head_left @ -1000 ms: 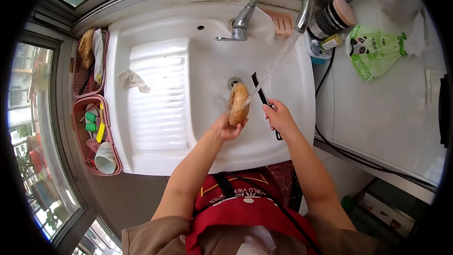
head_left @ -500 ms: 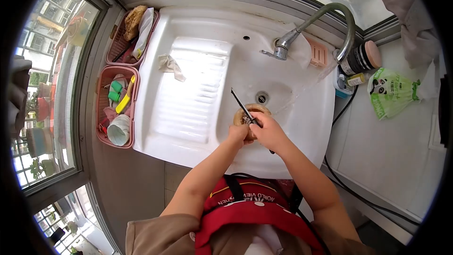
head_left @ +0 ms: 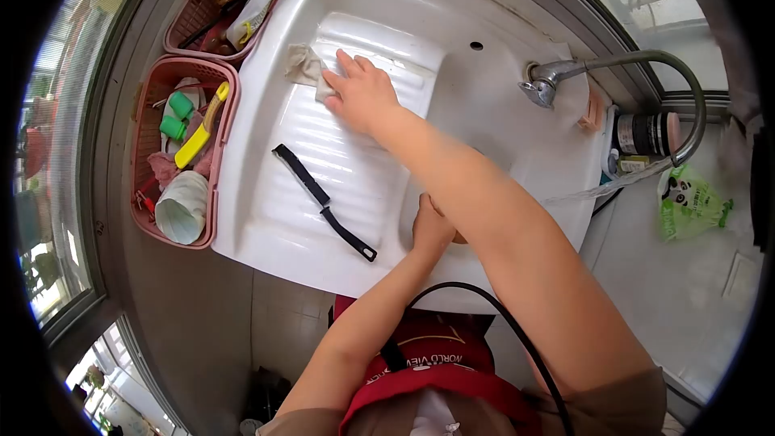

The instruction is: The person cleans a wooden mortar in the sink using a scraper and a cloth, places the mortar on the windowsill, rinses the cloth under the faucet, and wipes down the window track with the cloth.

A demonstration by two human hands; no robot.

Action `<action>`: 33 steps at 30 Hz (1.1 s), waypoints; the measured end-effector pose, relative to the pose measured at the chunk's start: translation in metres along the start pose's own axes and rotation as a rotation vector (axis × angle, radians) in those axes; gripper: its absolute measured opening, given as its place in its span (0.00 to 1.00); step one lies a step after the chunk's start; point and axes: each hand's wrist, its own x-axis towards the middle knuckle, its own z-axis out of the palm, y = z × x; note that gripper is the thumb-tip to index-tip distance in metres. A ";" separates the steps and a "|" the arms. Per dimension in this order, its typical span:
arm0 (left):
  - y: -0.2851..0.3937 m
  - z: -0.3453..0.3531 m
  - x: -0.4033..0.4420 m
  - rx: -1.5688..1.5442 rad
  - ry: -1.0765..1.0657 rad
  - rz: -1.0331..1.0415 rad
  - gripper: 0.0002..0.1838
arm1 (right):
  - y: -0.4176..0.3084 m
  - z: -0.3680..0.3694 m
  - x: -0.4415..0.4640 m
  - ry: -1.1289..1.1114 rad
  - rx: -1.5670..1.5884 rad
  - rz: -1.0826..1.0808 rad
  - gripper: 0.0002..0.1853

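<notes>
My right hand is over the sink's ribbed board, fingers spread, its fingertips at a crumpled pale cloth. A black long-handled brush lies on the ribs below it. Down in the basin, my left hand is wrapped round a brown ring-shaped object, of which only a small part shows past my right forearm. Water runs from the curved faucet spout toward the basin.
Two pink baskets stand left of the sink; the nearer basket holds a yellow-handled tool, green pieces and a white cup. At the right are a black jar and a green panda bag. A black cable arcs before me.
My right hand has let go of the brush, which now lies on the ribbed board, and has reached left to the cloth. The view has shifted. My left hand stays low in the basin.
</notes>
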 end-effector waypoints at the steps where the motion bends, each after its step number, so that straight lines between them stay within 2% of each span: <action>1: 0.014 -0.005 -0.007 -0.056 0.018 -0.142 0.31 | 0.013 -0.002 0.002 -0.126 0.107 -0.061 0.12; 2: 0.031 -0.011 -0.014 -0.107 0.025 -0.234 0.29 | 0.023 -0.009 0.001 -0.246 0.212 -0.130 0.09; 3: 0.040 -0.013 -0.018 -0.142 0.030 -0.293 0.28 | 0.030 -0.022 -0.005 -0.249 0.206 -0.130 0.09; 5: 0.042 -0.015 -0.020 -0.176 0.042 -0.322 0.26 | 0.046 -0.058 -0.028 -0.425 0.472 0.057 0.07; 7: 0.036 -0.011 -0.018 -0.220 0.104 -0.291 0.26 | 0.073 -0.091 -0.068 -0.345 0.700 0.352 0.07; 9: 0.021 -0.009 -0.012 -0.217 0.075 -0.296 0.26 | 0.090 -0.148 -0.100 -0.420 1.347 0.898 0.12; 11: -0.016 -0.002 0.006 -0.057 0.152 -0.186 0.27 | 0.115 -0.169 -0.139 -0.327 1.561 1.033 0.16; 12: 0.024 -0.013 -0.008 -0.147 0.087 -0.292 0.26 | 0.124 -0.176 -0.146 -0.312 1.568 1.037 0.16; 13: 0.024 -0.012 -0.007 -0.130 0.083 -0.292 0.26 | 0.131 -0.181 -0.150 -0.291 1.497 1.083 0.16; 15: 0.023 -0.010 -0.008 -0.119 0.146 -0.311 0.19 | 0.136 -0.190 -0.147 -0.251 1.442 1.137 0.16; 17: 0.022 -0.015 -0.006 -0.108 0.070 -0.317 0.19 | 0.135 -0.197 -0.122 -0.293 1.095 0.902 0.16; 19: 0.020 -0.018 -0.003 -0.158 -0.034 -0.305 0.24 | 0.159 -0.189 -0.095 -0.305 1.067 0.830 0.15; 20: 0.019 -0.016 -0.004 -0.141 0.011 -0.303 0.23 | 0.163 -0.185 -0.084 -0.298 1.075 0.835 0.15; 22: 0.021 -0.014 -0.006 -0.118 0.047 -0.282 0.24 | 0.163 -0.179 -0.067 -0.154 1.387 0.814 0.13; 23: 0.023 -0.014 -0.008 -0.107 0.081 -0.258 0.24 | 0.159 -0.179 -0.068 -0.161 1.399 0.813 0.13; 25: 0.026 -0.015 -0.010 -0.082 0.107 -0.254 0.25 | 0.143 -0.181 -0.078 0.010 1.394 0.819 0.13; 27: 0.028 -0.012 -0.010 -0.066 0.126 -0.244 0.25 | 0.134 -0.172 -0.106 0.033 1.455 0.971 0.13; 29: 0.029 -0.010 -0.013 0.043 0.243 -0.241 0.27 | 0.130 -0.156 -0.149 -0.191 1.470 1.198 0.14; 31: 0.036 -0.010 -0.013 0.150 0.245 -0.342 0.28 | 0.114 -0.139 -0.186 -0.350 1.361 1.291 0.11; 32: 0.003 -0.009 -0.003 0.192 0.290 -0.211 0.29 | 0.109 -0.123 -0.204 -0.351 1.360 1.298 0.12; 33: 0.003 -0.010 -0.004 0.199 0.293 -0.215 0.29 | 0.105 -0.105 -0.222 -0.348 1.359 1.306 0.12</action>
